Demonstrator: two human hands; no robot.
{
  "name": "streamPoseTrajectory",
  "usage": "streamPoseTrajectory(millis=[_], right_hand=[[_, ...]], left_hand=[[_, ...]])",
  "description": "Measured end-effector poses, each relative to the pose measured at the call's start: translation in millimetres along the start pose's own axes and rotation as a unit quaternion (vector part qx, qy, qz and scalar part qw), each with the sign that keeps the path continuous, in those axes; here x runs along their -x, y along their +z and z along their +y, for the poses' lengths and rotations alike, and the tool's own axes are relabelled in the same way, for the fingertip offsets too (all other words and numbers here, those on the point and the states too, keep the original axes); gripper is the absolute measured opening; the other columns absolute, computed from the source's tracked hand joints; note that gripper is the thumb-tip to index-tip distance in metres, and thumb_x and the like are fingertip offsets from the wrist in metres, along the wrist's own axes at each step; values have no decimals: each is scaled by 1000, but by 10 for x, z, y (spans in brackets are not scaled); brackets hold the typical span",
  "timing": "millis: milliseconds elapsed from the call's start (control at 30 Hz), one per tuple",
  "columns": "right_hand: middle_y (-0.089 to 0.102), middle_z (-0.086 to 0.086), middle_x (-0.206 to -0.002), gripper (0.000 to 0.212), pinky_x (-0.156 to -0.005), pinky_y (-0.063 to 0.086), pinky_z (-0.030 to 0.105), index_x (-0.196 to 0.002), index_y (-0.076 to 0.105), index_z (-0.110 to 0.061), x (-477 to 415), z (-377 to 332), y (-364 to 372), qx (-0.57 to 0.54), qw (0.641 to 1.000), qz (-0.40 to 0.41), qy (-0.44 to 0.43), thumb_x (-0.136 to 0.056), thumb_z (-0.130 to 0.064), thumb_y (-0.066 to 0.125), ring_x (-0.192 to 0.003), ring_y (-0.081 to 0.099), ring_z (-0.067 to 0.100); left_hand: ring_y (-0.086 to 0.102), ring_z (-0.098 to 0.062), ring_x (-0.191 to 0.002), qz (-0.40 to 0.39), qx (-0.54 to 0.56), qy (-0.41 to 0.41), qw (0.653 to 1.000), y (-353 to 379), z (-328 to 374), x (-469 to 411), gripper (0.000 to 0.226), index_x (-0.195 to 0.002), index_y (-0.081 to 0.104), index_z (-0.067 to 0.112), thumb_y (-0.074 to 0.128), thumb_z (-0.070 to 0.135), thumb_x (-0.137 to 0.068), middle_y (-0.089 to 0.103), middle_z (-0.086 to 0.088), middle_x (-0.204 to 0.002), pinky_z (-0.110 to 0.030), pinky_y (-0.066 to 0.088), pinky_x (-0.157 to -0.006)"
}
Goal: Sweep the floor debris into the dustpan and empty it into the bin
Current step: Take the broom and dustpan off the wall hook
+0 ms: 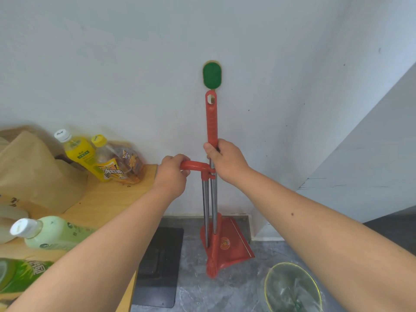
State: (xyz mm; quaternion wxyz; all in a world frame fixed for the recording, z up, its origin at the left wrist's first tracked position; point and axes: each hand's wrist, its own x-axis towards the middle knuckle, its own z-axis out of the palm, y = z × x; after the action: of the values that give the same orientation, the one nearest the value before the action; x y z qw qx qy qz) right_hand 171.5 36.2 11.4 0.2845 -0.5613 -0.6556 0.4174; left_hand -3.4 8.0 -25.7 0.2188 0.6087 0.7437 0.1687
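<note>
Bottles with yellow and green labels crowd the pale wooden surface [108, 199] at nine o'clock; their print is too blurred to read. Your left hand [172, 174] wraps the red plastic dustpan handle [194, 165], your right hand [227, 161] grips the red broom handle [212, 122]. The red dustpan [231, 242] stands at six o'clock, clipped to the broom. Yank unevenly and it may topple against the clear-lined bin [292, 287].

A plain white wall [112, 64] fills the upper view, meeting a second white wall [371, 143] on the right. The floor [225, 293] below is grey and marbled, with a dark mat [161, 266] lying beside a light wooden table [108, 199] at the left.
</note>
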Motion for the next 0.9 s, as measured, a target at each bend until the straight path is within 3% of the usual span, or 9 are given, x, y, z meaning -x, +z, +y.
streamPoseTrajectory(millis=[100, 267, 433, 633, 767, 833, 900], right_hand=[[68, 1, -96, 31, -76, 52, 33, -103, 59, -22, 81, -48, -8, 3, 1000, -4, -9, -103, -47, 42, -86, 64, 15], [70, 4, -94, 31, -82, 57, 40, -106, 62, -19, 302, -115, 12, -17, 999, -18, -34, -102, -46, 46, -88, 68, 19], [69, 9, -95, 22, -82, 57, 46, -105, 57, -21, 559, -234, 7, -60, 997, -25, -51, -102, -41, 48, -90, 68, 25], [66, 0, -85, 14, -81, 57, 44, -91, 57, -24, 834, -544, -32, -126, 991, -12, -53, -100, -34, 54, -80, 65, 16], [50, 8, -69, 24, -62, 55, 39, -74, 52, -11, 992, -915, -130, -234, 970, 57, -28, -89, -16, 70, -60, 54, 22], [40, 11, -63, 34, -50, 47, 37, -68, 47, -9, 1070, -1086, -178, -251, 965, 76, -26, -88, -21, 71, -54, 41, 24], [33, 11, -60, 41, -49, 38, 37, -60, 40, -14, 1149, -1205, -219, -266, 959, 100, -21, -85, -24, 70, -53, 33, 25]], left_hand=[[55, -21, -99, 3, 4, 7, 1000, -59, -16, 83, 29, -126, 62, 23, 65, 16, -98, 56, -5, -115, -27, 40, -88], [55, -18, -94, 13, -11, 38, 999, -203, -52, 318, 24, -116, 64, 25, 70, 29, -93, 60, -1, -108, -28, 42, -83], [56, -19, -86, 33, -155, 112, 981, -422, -33, 571, 36, -98, 68, 32, 66, 64, -81, 61, 8, -88, -39, 53, -78], [54, -17, -69, -28, -274, 149, 950, -696, 307, 827, 61, -72, 54, 28, 44, 88, -79, 54, 8, -68, -35, 46, -58], [55, -18, -63, -72, -231, 138, 960, -856, 448, 1094, 57, -74, 49, 24, 49, 81, -84, 53, 7, -65, -34, 34, -51], [55, -24, -65, -58, -213, 143, 965, -906, 516, 1281, 57, -73, 48, 22, 50, 77, -86, 51, 6, -63, -35, 35, -52], [54, -26, -64, -25, -206, 146, 967, -948, 594, 1463, 56, -69, 45, 23, 50, 76, -87, 49, 5, -62, -35, 35, -53]])
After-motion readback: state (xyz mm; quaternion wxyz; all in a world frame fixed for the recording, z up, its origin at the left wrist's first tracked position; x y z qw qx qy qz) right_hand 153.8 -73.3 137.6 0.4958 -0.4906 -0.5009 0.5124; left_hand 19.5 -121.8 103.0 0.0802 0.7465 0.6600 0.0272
